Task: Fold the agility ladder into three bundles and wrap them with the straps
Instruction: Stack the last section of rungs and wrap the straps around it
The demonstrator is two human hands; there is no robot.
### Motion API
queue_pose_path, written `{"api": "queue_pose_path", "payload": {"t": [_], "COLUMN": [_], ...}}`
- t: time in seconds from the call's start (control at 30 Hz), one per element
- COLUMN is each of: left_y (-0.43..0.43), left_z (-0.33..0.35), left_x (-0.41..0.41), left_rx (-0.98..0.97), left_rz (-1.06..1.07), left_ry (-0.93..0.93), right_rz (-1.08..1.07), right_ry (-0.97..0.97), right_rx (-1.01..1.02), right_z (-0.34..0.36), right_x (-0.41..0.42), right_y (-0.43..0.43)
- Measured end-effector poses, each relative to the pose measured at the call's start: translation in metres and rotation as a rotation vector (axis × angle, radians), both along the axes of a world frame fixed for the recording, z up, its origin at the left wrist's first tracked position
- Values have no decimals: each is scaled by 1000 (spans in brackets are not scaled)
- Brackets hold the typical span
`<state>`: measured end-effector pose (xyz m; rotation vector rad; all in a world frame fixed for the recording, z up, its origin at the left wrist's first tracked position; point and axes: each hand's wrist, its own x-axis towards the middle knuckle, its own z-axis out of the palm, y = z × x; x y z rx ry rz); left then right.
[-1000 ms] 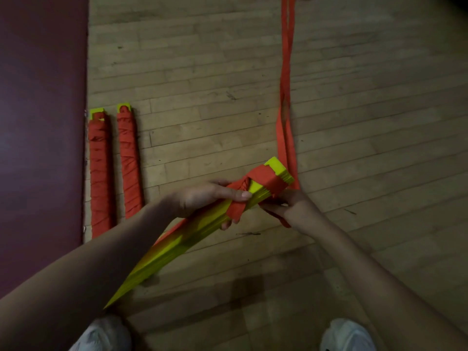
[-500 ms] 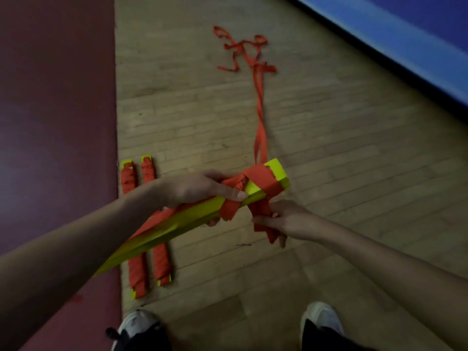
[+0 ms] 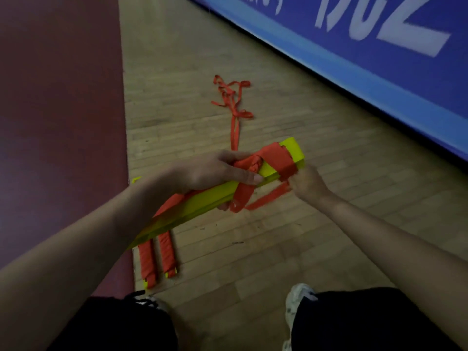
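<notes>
A stack of yellow ladder rungs is held slanted above the floor. My left hand grips it from above near its far end, thumb on the side. An orange strap crosses that end in a few turns. My right hand pinches the strap just below the stack's tip. The loose remainder of the strap trails away across the floor and ends in a tangle. Two bundles wrapped in orange lie side by side on the floor under my left forearm.
The floor is wooden planks. A dark red mat covers the left side. A blue banner with white letters runs along the right. My two shoes and dark trouser legs show at the bottom.
The view has tilted up, so the banner and the strap's tangled end show. The stack turned flatter, and my right hand moved right under its tip with the strap.
</notes>
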<state>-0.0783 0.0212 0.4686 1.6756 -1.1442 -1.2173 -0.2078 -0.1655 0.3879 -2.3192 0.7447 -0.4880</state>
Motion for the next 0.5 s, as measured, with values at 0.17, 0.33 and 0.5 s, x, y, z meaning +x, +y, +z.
{"api": "queue_pose_path", "payload": {"t": [0.17, 0.33, 0.5], "left_y": [9, 10, 10], "left_z": [-5, -17, -19], "left_x": [-11, -10, -9], "left_rx": [-39, -28, -16], "left_rz": [67, 106, 83], "left_ry": [-5, 8, -2], "right_rz": [118, 588, 585], "right_ry": [175, 799, 609], "right_rx": [-221, 15, 147], "right_z": [12, 4, 2], "right_x": [-20, -22, -22], "right_y": [-4, 50, 64]}}
